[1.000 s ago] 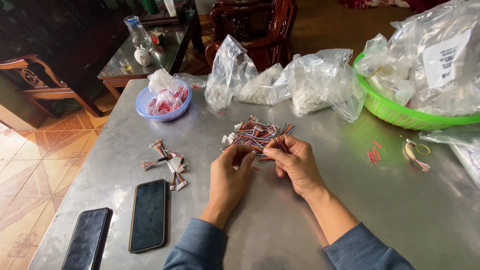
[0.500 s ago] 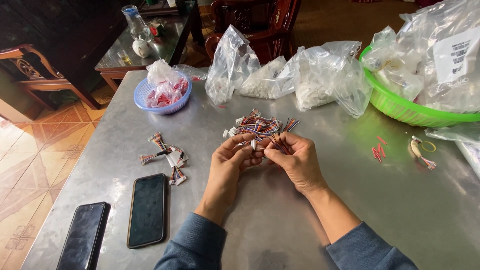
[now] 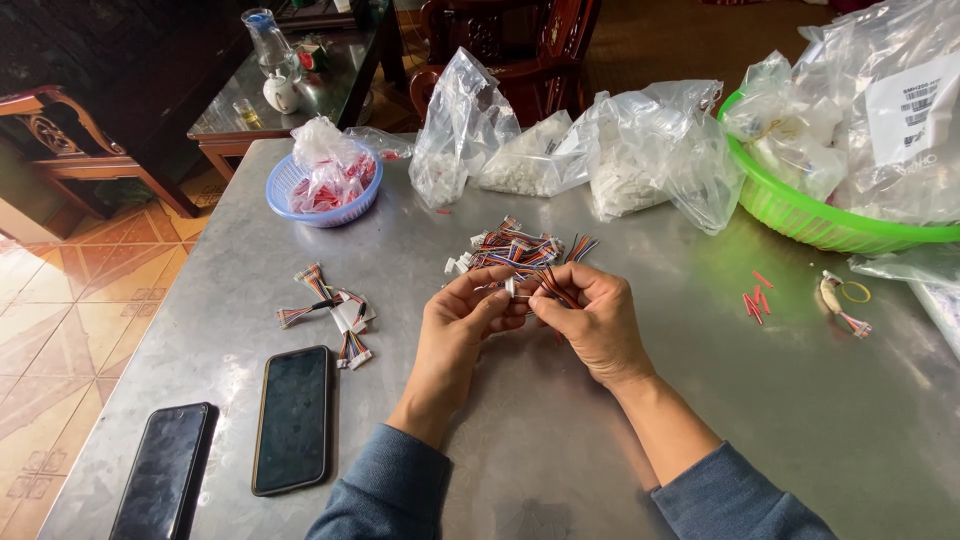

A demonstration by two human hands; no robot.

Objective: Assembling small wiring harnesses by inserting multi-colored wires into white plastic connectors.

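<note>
Pinching a small white connector (image 3: 510, 288) with its multicoloured wire lead, the left hand (image 3: 462, 325) and right hand (image 3: 590, 320) are seen meeting over the middle of the steel table (image 3: 560, 450). Left hand: fingers curled, thumb and fingertips closed on the white connector end. Right hand: fingers closed around the striped wires (image 3: 553, 288) trailing from that connector. The held piece is kept just above the table surface, directly in front of the loose pile of wire harnesses (image 3: 520, 250), which lies just beyond the fingertips.

All further places given relative to that pile. Left of it, a few finished harness bundles (image 3: 330, 305) are laid out on the table. Nearer the camera and left, two dark phones (image 3: 292, 418) (image 3: 165, 472) are lying face up side by side. Far left and behind, a blue plastic basket (image 3: 290, 195) holding a bag of red parts (image 3: 328, 170) is placed. Right behind the pile, several clear plastic bags of white parts (image 3: 560, 150) are standing. Far right and behind, a green plastic basin (image 3: 800, 215) filled with more clear bags is set at the table edge. Right of the pile, a few small red pieces (image 3: 755, 298) are scattered, and beyond them a rubber band with a short wire piece (image 3: 845, 300) is lying. Blue sleeves are worn on both forearms.
</note>
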